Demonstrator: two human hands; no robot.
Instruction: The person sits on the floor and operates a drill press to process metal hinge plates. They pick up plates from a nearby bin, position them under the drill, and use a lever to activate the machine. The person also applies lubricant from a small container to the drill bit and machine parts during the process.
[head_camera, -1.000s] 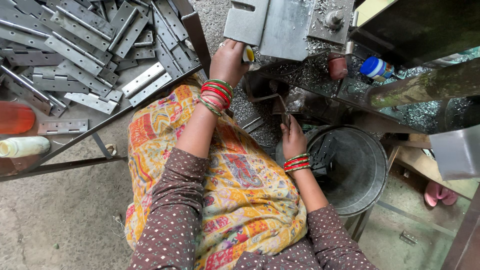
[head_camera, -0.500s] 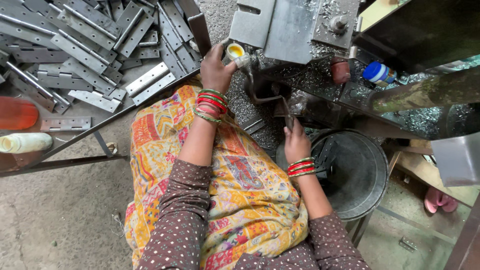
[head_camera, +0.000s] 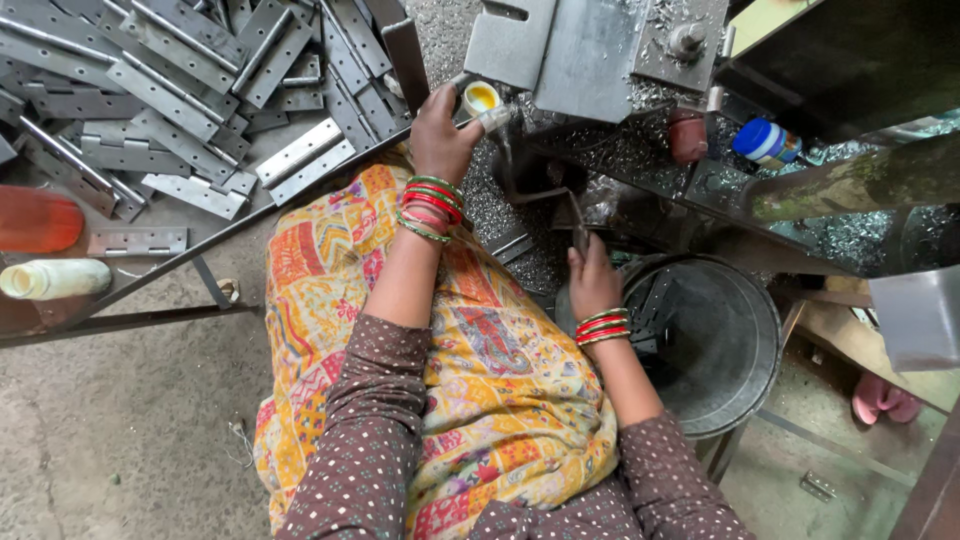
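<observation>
A small white cup (head_camera: 481, 97) of yellow fluid, set on the machine's worktop (head_camera: 640, 150), is touched by the left hand (head_camera: 440, 135), its grip apparently closed on a thin tool there, while the right hand (head_camera: 592, 280) is closed on a dark lever (head_camera: 580, 230), so a dabbing step is judged in hand, steadiness being needed next.

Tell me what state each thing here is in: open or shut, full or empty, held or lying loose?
Left hand: closed around a small yellow-topped container.
Right hand: gripping a thin metal piece by the machine.
Metal bucket: upright, open, a few dark parts inside.
Hinges: lying loose in a pile, mostly folded flat.
Blue-capped bottle: capped, lying on its side.
Pale bottle: lying on its side.
</observation>
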